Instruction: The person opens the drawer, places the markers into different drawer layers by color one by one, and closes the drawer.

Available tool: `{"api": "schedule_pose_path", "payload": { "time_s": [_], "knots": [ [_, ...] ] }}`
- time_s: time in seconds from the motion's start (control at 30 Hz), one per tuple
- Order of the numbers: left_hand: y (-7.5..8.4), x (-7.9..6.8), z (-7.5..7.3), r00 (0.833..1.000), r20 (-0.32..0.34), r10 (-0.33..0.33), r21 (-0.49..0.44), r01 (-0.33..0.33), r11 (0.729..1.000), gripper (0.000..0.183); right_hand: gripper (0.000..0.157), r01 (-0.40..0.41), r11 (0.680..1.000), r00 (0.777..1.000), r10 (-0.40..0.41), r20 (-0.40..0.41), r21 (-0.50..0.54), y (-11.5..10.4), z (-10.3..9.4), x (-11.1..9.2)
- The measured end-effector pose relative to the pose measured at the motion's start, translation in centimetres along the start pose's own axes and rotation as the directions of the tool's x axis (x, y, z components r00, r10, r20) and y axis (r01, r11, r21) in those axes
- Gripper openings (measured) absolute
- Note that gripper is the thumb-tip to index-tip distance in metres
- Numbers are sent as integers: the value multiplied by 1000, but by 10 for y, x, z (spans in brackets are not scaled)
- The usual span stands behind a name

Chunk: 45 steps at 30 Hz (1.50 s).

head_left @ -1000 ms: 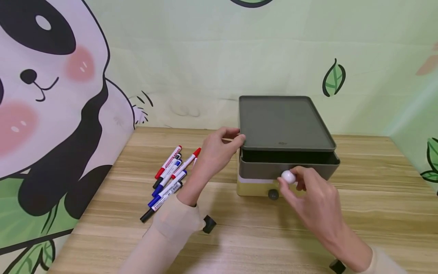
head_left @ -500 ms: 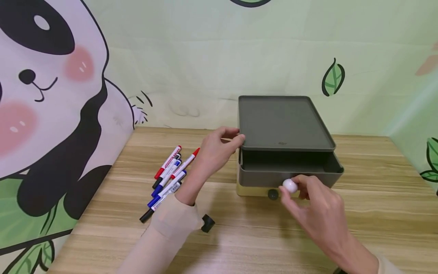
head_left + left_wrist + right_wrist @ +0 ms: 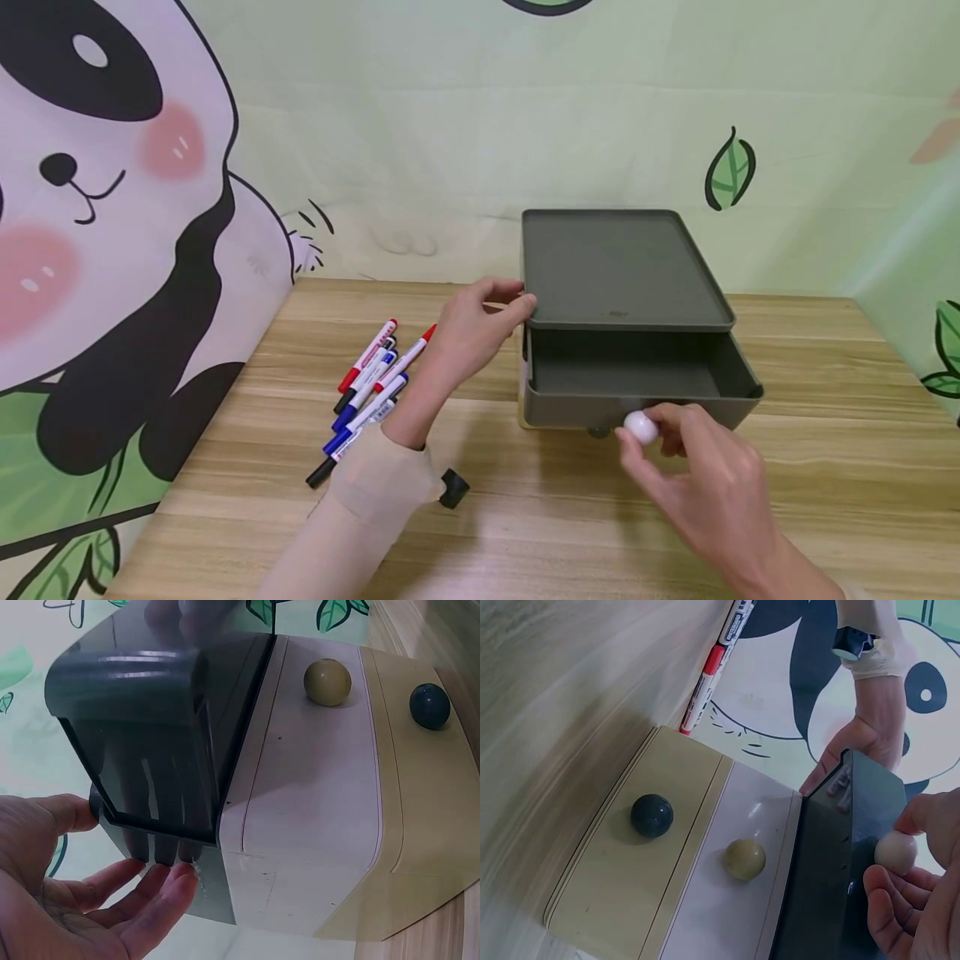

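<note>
A small desktop drawer cabinet [image 3: 622, 267] with a dark grey top stands on the wooden table. Its top grey drawer [image 3: 573, 411] is pulled well out, and the inside that shows holds nothing. My right hand [image 3: 712, 492] pinches the round white knob [image 3: 641, 427] on the drawer front between thumb and fingers. At the cabinet's front left corner, my left hand [image 3: 480, 329] has its thumb on the top edge and its fingertips against the side wall. Below the grey drawer, the right wrist view shows a white drawer [image 3: 727, 825] and a yellow one [image 3: 622, 862], both pushed in.
Several red, blue and black markers [image 3: 367, 379] lie in a loose group left of the cabinet, partly behind my left forearm. The yellow drawer carries a dark knob [image 3: 430, 706], the white one a yellowish knob [image 3: 328, 682]. A panda-printed wall [image 3: 450, 150] stands behind the table.
My right hand has moved toward me, drawing the grey drawer from slightly out to far out and baring more of its inside. The left hand has stayed at the corner.
</note>
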<state>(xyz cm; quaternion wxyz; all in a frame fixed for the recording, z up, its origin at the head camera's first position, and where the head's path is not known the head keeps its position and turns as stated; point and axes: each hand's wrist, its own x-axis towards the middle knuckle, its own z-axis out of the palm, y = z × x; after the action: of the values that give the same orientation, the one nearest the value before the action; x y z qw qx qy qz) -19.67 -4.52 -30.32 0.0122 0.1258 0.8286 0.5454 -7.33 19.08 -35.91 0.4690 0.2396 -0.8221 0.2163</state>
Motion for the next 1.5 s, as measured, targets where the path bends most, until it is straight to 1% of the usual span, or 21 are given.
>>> {"api": "schedule_pose_path", "payload": {
  "time_s": [0.37,0.43,0.57,0.67,1.17,1.23,1.4,1.5],
  "knots": [
    [0,0,-1,1000,-3,-7,20,7,1000,44,48,23,1000,999,-23,-34,13,-11,-9,-1],
    [0,0,-1,1000,-2,-9,21,9,1000,44,49,20,1000,999,-19,-28,18,-13,-11,-2],
    [0,0,-1,1000,3,-9,15,9,1000,44,51,-12,1000,1000,12,10,18,-15,-14,-6],
    [1,0,-1,1000,5,-7,12,7,1000,44,51,-24,1000,1000,24,18,20,-17,-16,-8],
    [-1,0,-2,1000,9,4,18,-4,1000,46,51,29,999,997,-27,-74,22,-30,-24,-10],
    [-1,0,-2,1000,8,4,19,-4,1000,46,52,22,1000,997,-21,-76,12,-33,-26,-10],
    [0,0,-2,1000,4,-1,24,1,1000,45,53,-32,999,999,32,-44,-13,-40,-30,-12],
    [0,0,-2,1000,5,-3,24,3,1000,44,53,-51,999,998,51,-37,-17,-42,-32,-13]
  ]
}}
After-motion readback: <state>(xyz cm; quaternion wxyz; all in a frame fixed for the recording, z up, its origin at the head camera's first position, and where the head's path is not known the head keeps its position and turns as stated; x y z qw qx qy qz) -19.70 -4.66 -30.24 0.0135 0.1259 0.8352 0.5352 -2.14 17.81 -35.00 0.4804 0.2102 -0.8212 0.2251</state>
